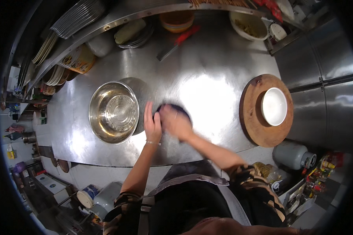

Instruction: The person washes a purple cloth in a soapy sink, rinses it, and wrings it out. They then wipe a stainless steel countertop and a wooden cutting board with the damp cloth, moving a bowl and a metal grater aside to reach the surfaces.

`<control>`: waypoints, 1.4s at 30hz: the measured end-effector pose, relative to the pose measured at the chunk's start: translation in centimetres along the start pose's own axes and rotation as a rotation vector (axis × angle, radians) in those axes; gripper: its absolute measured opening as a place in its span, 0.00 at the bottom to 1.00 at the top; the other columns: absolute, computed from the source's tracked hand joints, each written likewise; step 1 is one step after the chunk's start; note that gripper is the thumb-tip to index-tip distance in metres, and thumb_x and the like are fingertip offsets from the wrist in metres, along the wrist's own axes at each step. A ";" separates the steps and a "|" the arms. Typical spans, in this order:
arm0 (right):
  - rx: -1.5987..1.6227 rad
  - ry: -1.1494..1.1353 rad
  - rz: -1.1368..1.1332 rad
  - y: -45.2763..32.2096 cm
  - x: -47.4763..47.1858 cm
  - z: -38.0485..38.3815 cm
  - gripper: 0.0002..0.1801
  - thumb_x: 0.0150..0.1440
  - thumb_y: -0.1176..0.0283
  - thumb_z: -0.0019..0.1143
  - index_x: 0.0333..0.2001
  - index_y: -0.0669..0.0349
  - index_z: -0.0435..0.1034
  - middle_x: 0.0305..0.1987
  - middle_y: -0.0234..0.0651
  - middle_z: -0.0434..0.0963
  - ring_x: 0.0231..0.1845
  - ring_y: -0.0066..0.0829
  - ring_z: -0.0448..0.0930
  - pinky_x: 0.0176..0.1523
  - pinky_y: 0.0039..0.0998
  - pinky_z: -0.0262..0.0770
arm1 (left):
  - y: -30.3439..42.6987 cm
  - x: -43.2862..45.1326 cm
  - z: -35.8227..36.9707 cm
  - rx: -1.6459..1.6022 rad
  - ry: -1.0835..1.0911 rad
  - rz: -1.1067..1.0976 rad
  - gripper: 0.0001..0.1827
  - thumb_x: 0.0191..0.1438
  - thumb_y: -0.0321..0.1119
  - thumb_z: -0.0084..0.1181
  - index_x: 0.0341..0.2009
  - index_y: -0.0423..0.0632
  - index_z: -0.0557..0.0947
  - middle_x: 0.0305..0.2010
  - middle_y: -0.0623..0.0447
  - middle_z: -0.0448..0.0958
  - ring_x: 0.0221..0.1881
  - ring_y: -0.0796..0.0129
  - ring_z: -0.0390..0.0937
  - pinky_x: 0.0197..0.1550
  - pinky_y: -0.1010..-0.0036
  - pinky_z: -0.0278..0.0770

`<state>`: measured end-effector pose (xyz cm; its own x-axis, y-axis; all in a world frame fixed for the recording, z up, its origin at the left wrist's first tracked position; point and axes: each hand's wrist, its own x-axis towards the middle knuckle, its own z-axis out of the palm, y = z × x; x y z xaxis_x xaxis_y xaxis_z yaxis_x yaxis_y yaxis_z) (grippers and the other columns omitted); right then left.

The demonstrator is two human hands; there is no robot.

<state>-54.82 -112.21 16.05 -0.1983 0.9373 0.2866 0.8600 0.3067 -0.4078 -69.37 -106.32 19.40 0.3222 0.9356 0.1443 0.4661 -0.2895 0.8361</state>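
Observation:
My left hand [152,124] is raised over the steel worktop [129,155], its fingers stretched out and its thumb apart. No object shows in it. Just to its left sits a wide metal basin [122,113] with ridged rings in its bottom. My right hand [174,122], blurred, lies over a dark, round-edged thing [186,111] close to the left hand. Most of that dark thing is covered, so its kind is unclear, and whether the right fingers hold it cannot be told. A thin band circles my left wrist.
A white bowl [274,106] stands on a round wooden chopping board [251,123] at the right. Towards the back lies a red-handled cleaver [167,53]. Stacked plates [135,39], an orange bowl [176,22] and a white basin of food [248,26] sit by the shelf edge [141,13].

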 end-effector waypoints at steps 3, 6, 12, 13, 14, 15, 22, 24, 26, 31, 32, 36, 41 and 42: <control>0.307 -0.257 -0.095 -6.6 -7.8 -1.1 0.31 0.61 0.60 0.56 0.67 0.50 0.63 0.72 0.38 0.64 0.60 0.36 0.77 0.49 0.33 0.80 | -1.1 -2.7 -0.5 0.049 -0.154 -0.098 0.27 0.65 0.37 0.47 0.66 0.37 0.67 0.72 0.35 0.60 0.73 0.43 0.57 0.74 0.59 0.54; 0.270 -0.385 -0.003 -1.8 -8.3 -5.6 0.27 0.58 0.59 0.62 0.62 0.46 0.71 0.68 0.34 0.71 0.58 0.36 0.80 0.53 0.32 0.80 | -1.1 -2.7 1.4 0.066 -0.285 0.036 0.26 0.64 0.37 0.51 0.64 0.40 0.71 0.71 0.36 0.61 0.72 0.43 0.58 0.72 0.58 0.58; -0.302 0.416 0.412 20.4 3.5 -6.5 0.25 0.57 0.61 0.59 0.56 0.63 0.72 0.63 0.56 0.70 0.65 0.56 0.69 0.68 0.51 0.63 | -0.9 5.1 5.5 -0.010 -0.164 0.093 0.26 0.64 0.38 0.53 0.64 0.41 0.70 0.70 0.35 0.63 0.70 0.41 0.61 0.70 0.58 0.61; -0.333 0.485 0.471 22.6 6.3 -5.8 0.26 0.58 0.60 0.59 0.56 0.64 0.72 0.63 0.56 0.71 0.66 0.56 0.68 0.69 0.51 0.61 | -1.0 6.7 6.0 0.002 -0.113 0.097 0.26 0.64 0.38 0.53 0.64 0.41 0.70 0.69 0.35 0.63 0.70 0.41 0.61 0.69 0.58 0.62; -0.327 0.462 0.471 23.5 9.5 -5.1 0.25 0.58 0.61 0.58 0.56 0.64 0.72 0.63 0.55 0.71 0.65 0.56 0.69 0.68 0.50 0.62 | -1.0 8.3 6.6 0.014 -0.067 0.099 0.26 0.64 0.38 0.53 0.64 0.41 0.71 0.69 0.35 0.64 0.69 0.40 0.62 0.69 0.58 0.63; -0.315 0.436 0.477 22.9 11.9 -3.7 0.25 0.58 0.62 0.58 0.56 0.64 0.72 0.63 0.55 0.71 0.65 0.55 0.69 0.68 0.48 0.63 | -0.9 9.7 6.7 0.032 -0.051 0.083 0.26 0.64 0.38 0.53 0.63 0.41 0.71 0.68 0.35 0.65 0.68 0.40 0.63 0.68 0.57 0.63; 0.320 0.018 -0.120 8.2 7.6 1.5 0.24 0.52 0.65 0.59 0.54 0.61 0.73 0.59 0.47 0.74 0.63 0.49 0.71 0.70 0.46 0.62 | -1.5 23.2 8.8 0.403 0.173 0.198 0.26 0.60 0.39 0.57 0.61 0.43 0.73 0.64 0.38 0.70 0.63 0.43 0.68 0.65 0.54 0.66; 0.338 -0.127 -0.252 5.9 2.4 -1.6 0.27 0.50 0.66 0.64 0.55 0.58 0.72 0.68 0.42 0.69 0.73 0.41 0.63 0.75 0.43 0.56 | -2.1 27.1 11.0 0.525 0.131 0.198 0.26 0.58 0.39 0.58 0.60 0.44 0.74 0.61 0.40 0.72 0.61 0.45 0.70 0.64 0.54 0.67; 0.377 -0.140 -0.146 7.8 0.7 -5.1 0.25 0.49 0.66 0.65 0.53 0.58 0.74 0.65 0.40 0.72 0.68 0.43 0.69 0.71 0.44 0.62 | -2.5 29.2 12.6 0.624 0.000 0.086 0.25 0.57 0.39 0.60 0.58 0.46 0.76 0.58 0.42 0.75 0.59 0.48 0.72 0.62 0.54 0.68; -0.148 0.421 0.360 23.6 6.5 -8.0 0.23 0.55 0.67 0.61 0.53 0.65 0.73 0.60 0.52 0.75 0.64 0.54 0.72 0.68 0.49 0.64 | -0.1 28.0 13.3 0.785 -0.178 0.041 0.21 0.51 0.42 0.65 0.47 0.47 0.79 0.48 0.46 0.78 0.50 0.51 0.77 0.54 0.57 0.72; -0.218 0.465 0.451 27.2 8.2 -7.8 0.24 0.61 0.65 0.55 0.58 0.66 0.69 0.65 0.54 0.70 0.69 0.53 0.66 0.71 0.48 0.59 | 0.8 26.2 13.3 0.813 -0.223 0.027 0.20 0.50 0.43 0.66 0.45 0.47 0.80 0.46 0.47 0.78 0.49 0.52 0.77 0.52 0.58 0.73; -0.320 0.368 0.851 39.4 17.9 -6.7 0.26 0.64 0.62 0.51 0.60 0.69 0.67 0.67 0.55 0.67 0.69 0.55 0.64 0.72 0.49 0.57 | 1.3 15.3 10.7 0.624 -0.196 0.058 0.21 0.45 0.40 0.70 0.44 0.47 0.80 0.42 0.47 0.78 0.44 0.53 0.77 0.48 0.58 0.74; -0.339 0.524 0.411 46.2 26.0 -6.1 0.22 0.63 0.64 0.50 0.58 0.64 0.69 0.62 0.51 0.72 0.63 0.51 0.71 0.66 0.47 0.66 | 1.3 5.1 6.1 0.555 -0.162 0.034 0.21 0.47 0.39 0.66 0.45 0.46 0.80 0.40 0.48 0.78 0.42 0.52 0.78 0.44 0.59 0.75; -0.309 0.472 0.365 47.8 26.6 -6.4 0.23 0.62 0.64 0.50 0.58 0.64 0.69 0.62 0.52 0.72 0.63 0.52 0.71 0.66 0.45 0.66 | 1.4 4.0 5.4 0.558 -0.160 0.019 0.20 0.47 0.39 0.65 0.45 0.47 0.80 0.39 0.48 0.77 0.40 0.53 0.78 0.43 0.60 0.75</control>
<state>-16.00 -73.66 9.69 0.2973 0.7776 0.5540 0.9419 -0.1437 -0.3038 -62.96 -104.12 18.25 0.4349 0.8997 0.0385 0.8087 -0.4090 0.4227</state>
